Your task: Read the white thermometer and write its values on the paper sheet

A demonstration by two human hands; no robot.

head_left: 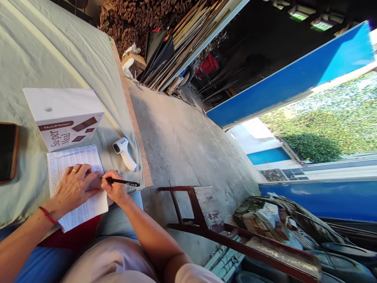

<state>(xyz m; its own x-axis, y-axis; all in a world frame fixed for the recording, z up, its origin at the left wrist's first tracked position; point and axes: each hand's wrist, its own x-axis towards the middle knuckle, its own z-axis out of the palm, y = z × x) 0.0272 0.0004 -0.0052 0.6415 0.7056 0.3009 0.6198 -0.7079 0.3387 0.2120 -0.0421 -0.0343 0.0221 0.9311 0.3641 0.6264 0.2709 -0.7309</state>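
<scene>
One hand [72,186] half-spread on paper [84,216], one [114,189] round pen [128,182]

Your table [131,114] carries a pale, wrinkled cloth [38,47]. On this cloth you have one phone [7,153], one white box [63,118], the written paper [73,155] beside it, and one thermometer [126,155] near the table's edge.

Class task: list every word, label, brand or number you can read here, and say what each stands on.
"NutriMotion": brown band on the white box.
"Su-per Meal": same box, printed sideways below the band.
Handwriting on the paper: too small to read.
Pale lettering on the black pen: too small to read.
</scene>
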